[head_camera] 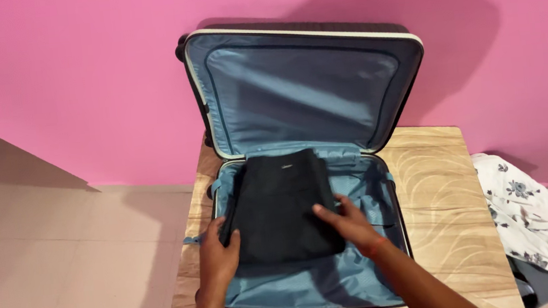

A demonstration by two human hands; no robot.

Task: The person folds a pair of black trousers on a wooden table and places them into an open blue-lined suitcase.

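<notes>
Two hands are all we see of the person, the forearms cut off at the near edge of the head view. Our left hand [220,253] curls around the near-left edge of a folded black garment [279,207], fingers closed on it, thumb hidden under the cloth. Our right hand [349,220] lies flat on the garment's near-right corner, fingers spread and pressing, gripping nothing. The garment sits in the lower half of an open suitcase [340,281] with blue lining, its lid [307,84] propped against the pink wall [66,87]. The suitcase rests on a wooden table [434,185]. At far right, a white floral cloth [534,216] is cut off by the frame; what lies beneath it we cannot make out.
</notes>
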